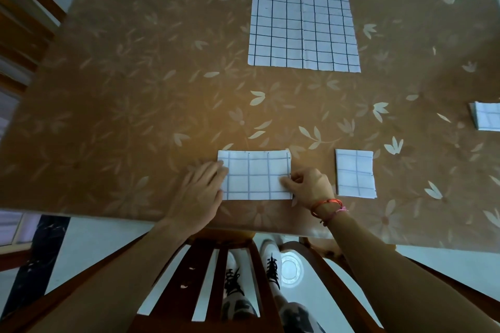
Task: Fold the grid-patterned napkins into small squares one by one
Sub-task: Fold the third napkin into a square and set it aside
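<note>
left hand (pixel 200 192) grip flat, pressing folded napkin (pixel 257 176) | right hand (pixel 311 186) grip pinching its right edge

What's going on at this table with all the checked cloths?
A person is folding napkins by hand. The left hand lies flat on the left end of a grid-patterned napkin already folded to a rectangle, while the right hand pinches its right edge. A finished small square lies just to the right, and another folded piece sits at the picture's right edge. A large napkin lies spread flat at the far side of the table.
</note>
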